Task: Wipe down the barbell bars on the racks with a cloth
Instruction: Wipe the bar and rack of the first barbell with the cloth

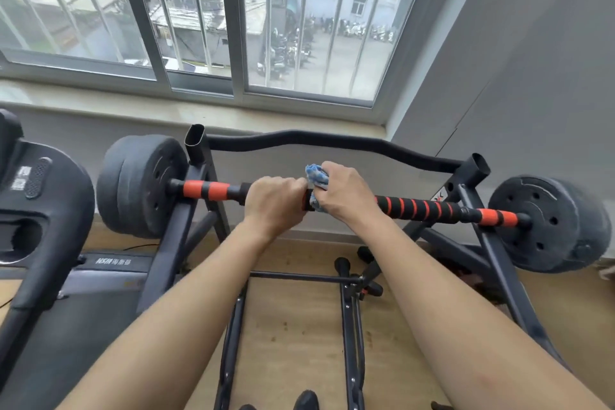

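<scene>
- Now the right hand (346, 191) squeezes the blue cloth (316, 176) around the middle of the barbell bar (416, 208).
- Beside it, the left hand (274, 201) wraps tight around the bar.
- Hold steady; rub along toward each weight plate (545, 223).
- The bar rests on the rack (196, 170).

One barbell (419, 208), one cloth (317, 175), two hands (274, 203) (346, 193)

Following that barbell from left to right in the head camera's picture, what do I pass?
From the left: black stacked weight plates → orange-and-black banded foam sleeve → left hand gripping the barbell bar → right hand holding a blue cloth → black-and-orange spiral-striped grip → single black weight plate.
</scene>
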`<act>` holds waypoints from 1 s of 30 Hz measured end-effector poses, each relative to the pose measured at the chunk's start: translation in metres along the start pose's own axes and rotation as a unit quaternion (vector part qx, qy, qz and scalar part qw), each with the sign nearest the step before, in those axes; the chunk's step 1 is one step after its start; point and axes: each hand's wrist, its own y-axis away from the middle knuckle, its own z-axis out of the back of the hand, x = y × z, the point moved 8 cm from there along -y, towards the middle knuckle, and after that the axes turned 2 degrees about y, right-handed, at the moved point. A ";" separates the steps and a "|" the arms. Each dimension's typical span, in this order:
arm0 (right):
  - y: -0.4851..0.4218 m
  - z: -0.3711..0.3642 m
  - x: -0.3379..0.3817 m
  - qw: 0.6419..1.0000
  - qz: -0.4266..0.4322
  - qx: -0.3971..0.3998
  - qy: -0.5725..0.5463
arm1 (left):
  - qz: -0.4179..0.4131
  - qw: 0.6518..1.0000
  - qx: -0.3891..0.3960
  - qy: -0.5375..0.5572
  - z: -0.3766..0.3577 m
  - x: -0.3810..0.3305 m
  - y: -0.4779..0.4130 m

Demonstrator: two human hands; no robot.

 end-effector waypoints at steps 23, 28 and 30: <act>0.014 -0.005 -0.006 0.995 0.079 0.043 -0.053 | 0.050 0.988 0.131 0.065 0.010 -0.002 0.016; 0.012 -0.004 -0.009 0.994 0.071 0.064 -0.047 | 0.076 0.960 0.251 0.095 0.008 -0.006 0.004; 0.010 -0.007 -0.009 0.995 0.067 0.060 -0.046 | 0.063 0.984 0.160 0.043 0.008 -0.012 0.010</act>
